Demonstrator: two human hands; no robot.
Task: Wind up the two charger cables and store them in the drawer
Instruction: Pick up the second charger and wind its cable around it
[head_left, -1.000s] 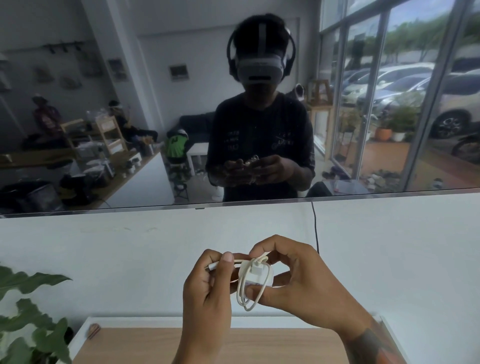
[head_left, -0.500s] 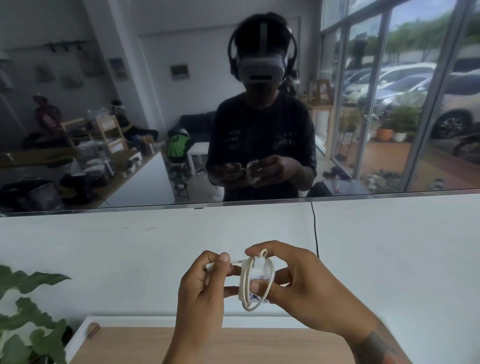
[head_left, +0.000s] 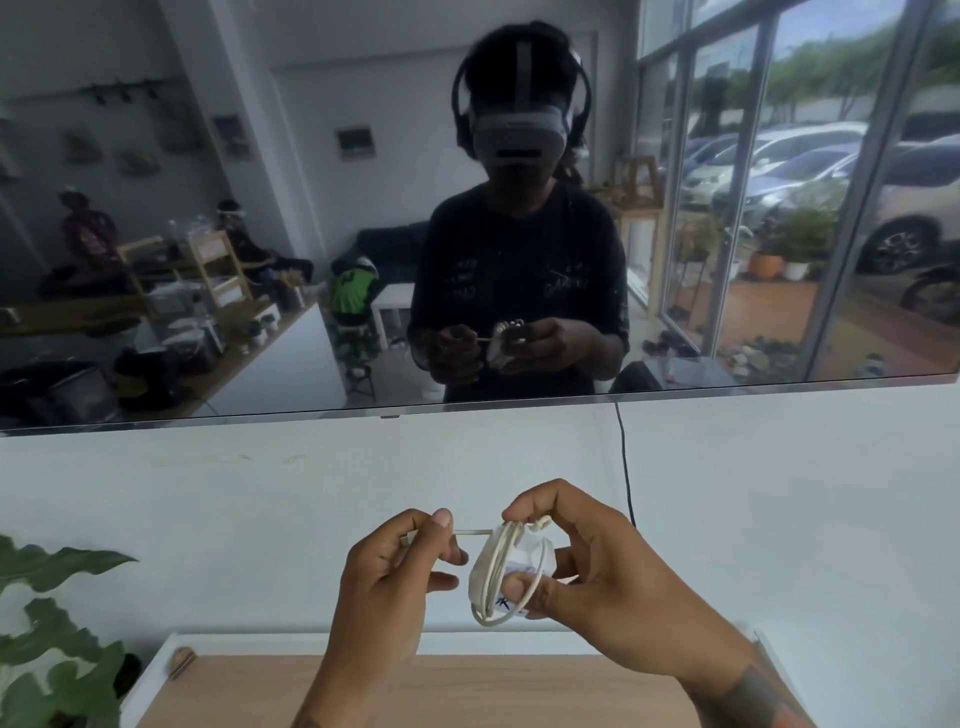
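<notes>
A white charger block with its white cable looped round it is held up in front of the wall. My right hand grips the block, thumb below and fingers over the top. My left hand pinches the cable's free end, and a short straight stretch of cable runs from it to the block. No second charger and no drawer are in view.
A wooden cabinet top with a white edge lies below my hands. A green plant stands at the lower left. A dark wall screen reflects the room. A black cord hangs down the white wall.
My left hand has drawn the free end a little to the left, so a short stretch of cable now shows taut. The block has turned slightly in my right hand.
</notes>
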